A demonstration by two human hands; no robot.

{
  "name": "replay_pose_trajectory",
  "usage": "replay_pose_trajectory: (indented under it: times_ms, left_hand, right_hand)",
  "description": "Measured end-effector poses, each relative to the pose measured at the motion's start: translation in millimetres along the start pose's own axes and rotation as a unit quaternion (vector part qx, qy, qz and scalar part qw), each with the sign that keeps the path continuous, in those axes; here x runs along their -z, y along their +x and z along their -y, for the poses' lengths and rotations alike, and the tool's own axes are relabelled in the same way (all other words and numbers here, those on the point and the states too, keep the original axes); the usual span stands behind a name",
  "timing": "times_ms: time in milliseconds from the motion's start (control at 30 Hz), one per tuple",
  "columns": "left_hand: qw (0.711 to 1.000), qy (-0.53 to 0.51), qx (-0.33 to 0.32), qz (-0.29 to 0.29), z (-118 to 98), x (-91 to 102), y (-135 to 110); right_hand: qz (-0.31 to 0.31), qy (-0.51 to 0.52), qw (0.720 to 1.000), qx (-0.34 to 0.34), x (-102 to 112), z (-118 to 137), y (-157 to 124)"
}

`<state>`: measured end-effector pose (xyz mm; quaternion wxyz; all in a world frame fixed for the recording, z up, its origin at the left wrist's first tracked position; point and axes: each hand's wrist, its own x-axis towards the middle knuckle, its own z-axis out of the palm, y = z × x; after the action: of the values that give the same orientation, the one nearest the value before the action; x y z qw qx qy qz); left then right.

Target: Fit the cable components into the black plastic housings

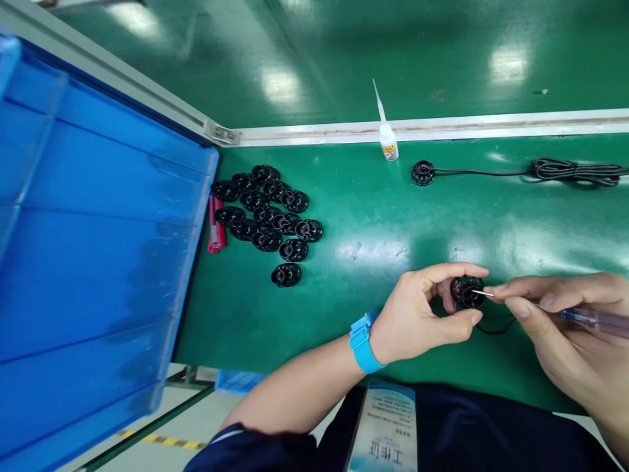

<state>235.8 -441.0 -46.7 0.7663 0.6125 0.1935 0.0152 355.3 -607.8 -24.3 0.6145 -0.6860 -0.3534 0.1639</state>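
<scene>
Between the thumb and fingers of my left hand [427, 305] is a round black plastic part [460, 288], its open face turned up. A blue strap circles that wrist. My right hand [565, 321] grips a screwdriver [590, 319] with a see-through handle. The thin metal shaft points left, and its tip reaches into the middle of the black part. A dark cable [496, 330] runs from beneath the part toward my right hand. Whether the tip touches a screw is too small to tell.
Several similar black parts [268, 239] lie grouped on the green table [363, 216], beside a red cutter knife [216, 226] and a large blue bin [98, 262]. A small white bottle [388, 141] with a long nozzle stands at the back. Right of it lies a part [423, 173] with a bundled cable [574, 172].
</scene>
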Motion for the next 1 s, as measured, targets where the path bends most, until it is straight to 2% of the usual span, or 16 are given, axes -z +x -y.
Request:
replay_pose_trajectory:
  times_ms: [100,233,400,600,667,867,1000]
  left_hand:
    - [1.0,-0.017,-0.007,-0.007,0,-0.4,0]
    - [0.999,-0.028,-0.008,-0.02,-1,-1.5,0]
    - [0.999,-0.027,-0.005,-0.029,-2,-2.6,1]
    - [0.998,-0.017,-0.032,-0.041,-1,-2.3,-1]
    - [0.997,-0.011,-0.045,-0.053,0,-2.7,-2]
    - [0.991,0.006,-0.096,-0.089,1,-4.2,-5]
    - [0.988,-0.008,-0.113,-0.103,0,-4.9,-6]
  right_hand:
    - [-0.008,0.011,1.0,0.002,0,2,2]
    - [-0.01,-0.029,0.999,0.025,7,0,-4]
    - [0.048,-0.135,0.987,0.078,14,1,-10]
    - [0.081,-0.173,0.969,0.158,8,7,-2]
    - [0.09,-0.176,0.967,0.162,12,5,-6]
    - [0.083,-0.154,0.976,0.13,43,-12,-32]
    - [0.056,-0.178,0.975,0.123,34,-16,-27]
